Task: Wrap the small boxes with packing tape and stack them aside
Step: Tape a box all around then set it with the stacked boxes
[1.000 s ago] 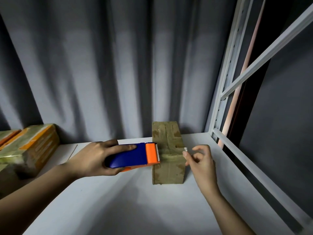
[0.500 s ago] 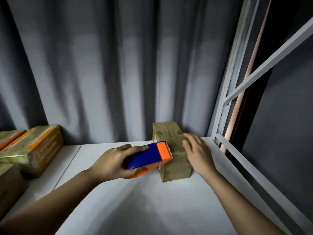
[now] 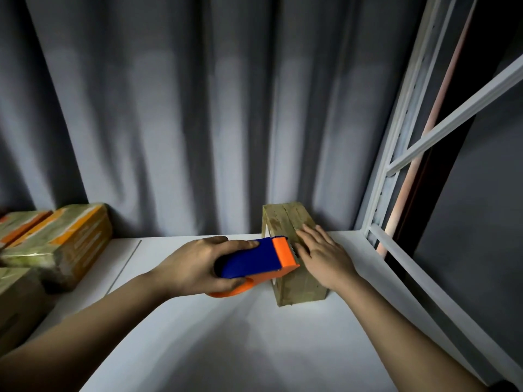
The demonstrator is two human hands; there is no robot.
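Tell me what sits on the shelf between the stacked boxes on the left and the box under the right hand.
Head view: only the left hand gripping the tape dispenser; beneath it the shelf is bare.

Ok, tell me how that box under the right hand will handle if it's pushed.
The box probably slides rather than rolls: flat faces on the smooth white shelf. Its glossy tape wrap may be slippery. It looks stiff; the right hand lies flat on it without denting it.

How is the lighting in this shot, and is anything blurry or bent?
Head view: light pools on the white shelf near the box; both arms cast shadows there; stacked boxes at left are dim and soft; the frame's bars bow from wide-angle distortion.
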